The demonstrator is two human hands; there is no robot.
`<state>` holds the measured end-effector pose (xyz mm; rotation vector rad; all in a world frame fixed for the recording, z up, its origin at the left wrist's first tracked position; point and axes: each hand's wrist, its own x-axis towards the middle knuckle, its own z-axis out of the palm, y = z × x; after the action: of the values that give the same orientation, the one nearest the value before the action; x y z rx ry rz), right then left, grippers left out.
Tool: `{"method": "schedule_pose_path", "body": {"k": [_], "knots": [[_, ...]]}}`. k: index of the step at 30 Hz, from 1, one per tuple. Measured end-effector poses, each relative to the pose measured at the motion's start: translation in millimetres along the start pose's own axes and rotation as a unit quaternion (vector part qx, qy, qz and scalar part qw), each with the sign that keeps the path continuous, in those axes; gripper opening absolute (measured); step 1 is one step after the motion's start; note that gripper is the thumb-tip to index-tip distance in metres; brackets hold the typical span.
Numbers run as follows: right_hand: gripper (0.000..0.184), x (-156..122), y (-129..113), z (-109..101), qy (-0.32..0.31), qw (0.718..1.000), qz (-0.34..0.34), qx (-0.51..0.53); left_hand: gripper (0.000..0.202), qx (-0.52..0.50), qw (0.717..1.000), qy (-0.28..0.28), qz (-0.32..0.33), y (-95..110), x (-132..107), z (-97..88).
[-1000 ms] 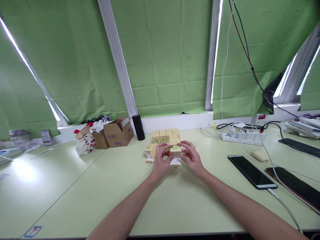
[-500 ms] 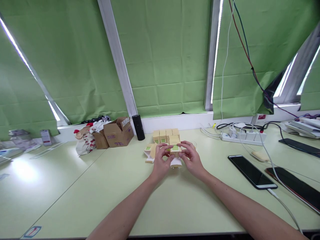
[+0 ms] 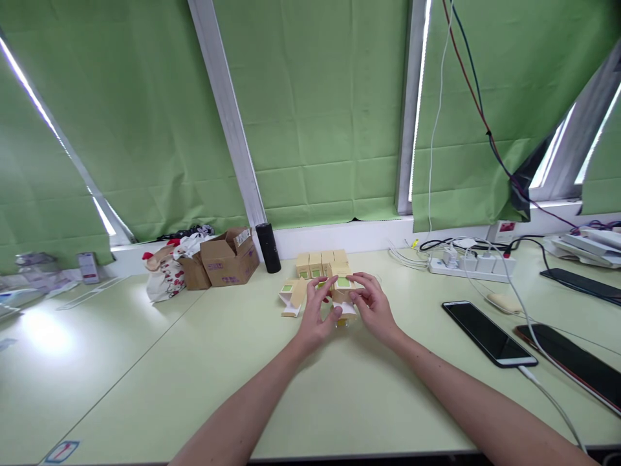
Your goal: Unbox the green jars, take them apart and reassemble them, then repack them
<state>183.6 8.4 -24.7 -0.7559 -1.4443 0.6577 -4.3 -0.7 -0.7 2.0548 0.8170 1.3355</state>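
Between my hands stands a small tan cardboard box (image 3: 343, 294) with a green square on its face and an open white-lined flap (image 3: 345, 309) toward me. My right hand (image 3: 376, 304) pinches the box's right side, fingers at its upper edge and thumb on its front. My left hand (image 3: 317, 314) is at its left side with thumb and fingers apart; the fingertips reach close to the upper left edge, and I cannot tell whether they touch. Left of my left hand lies another small box (image 3: 292, 298) with its flap open. Several closed small boxes (image 3: 316, 260) stand together behind.
A black cylinder (image 3: 268, 248), an open brown carton (image 3: 230, 255) and a printed cloth bag (image 3: 165, 278) stand along the back left. To the right lie a phone (image 3: 489, 333) with a white cable, a second dark phone (image 3: 572, 356) and a power strip (image 3: 473, 266).
My left thumb and fingers have spread away from the box's left side. The box's front flap shows more, and my right hand remains at the right side.
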Motion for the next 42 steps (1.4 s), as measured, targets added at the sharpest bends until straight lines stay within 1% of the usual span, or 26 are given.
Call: {"method": "schedule_pose_path", "body": {"k": [2,4,6,11,17,23,29,34,42], "knots": [[0.033,1,1,0,0.005,1.0,-0.003,-0.003,0.076,-0.009,0.999,-0.032,0.003,0,-1,-1.6],[0.035,1,1,0,0.011,1.0,-0.006,-0.006,0.091,-0.014,0.999,-0.052,0.008,-2,-1,-1.9],[0.034,1,1,0,0.015,1.0,-0.006,-0.006,0.096,-0.009,0.998,-0.055,0.007,-5,-1,-1.3],[0.033,-1,-1,1,0.008,1.0,0.007,0.006,0.079,-0.012,1.0,-0.024,-0.005,-7,0,0.9],[0.035,-1,-3,1,-0.003,1.0,0.011,0.015,0.067,-0.032,0.999,0.004,-0.02,-3,0,2.8],[0.037,-3,-5,0,-0.016,1.0,-0.013,0.007,0.057,-0.082,0.996,0.028,-0.034,-6,0,4.7],[0.037,-5,-7,0,-0.036,0.999,-0.018,0.023,0.054,-0.125,0.989,0.052,-0.061,-10,2,5.1],[0.039,-6,-8,0,-0.048,0.999,-0.017,0.018,0.053,-0.138,0.986,0.062,-0.068,-9,3,5.7],[0.038,-7,-8,0,-0.046,0.998,-0.029,0.019,0.053,-0.146,0.984,0.069,-0.07,-14,4,5.9]]}}
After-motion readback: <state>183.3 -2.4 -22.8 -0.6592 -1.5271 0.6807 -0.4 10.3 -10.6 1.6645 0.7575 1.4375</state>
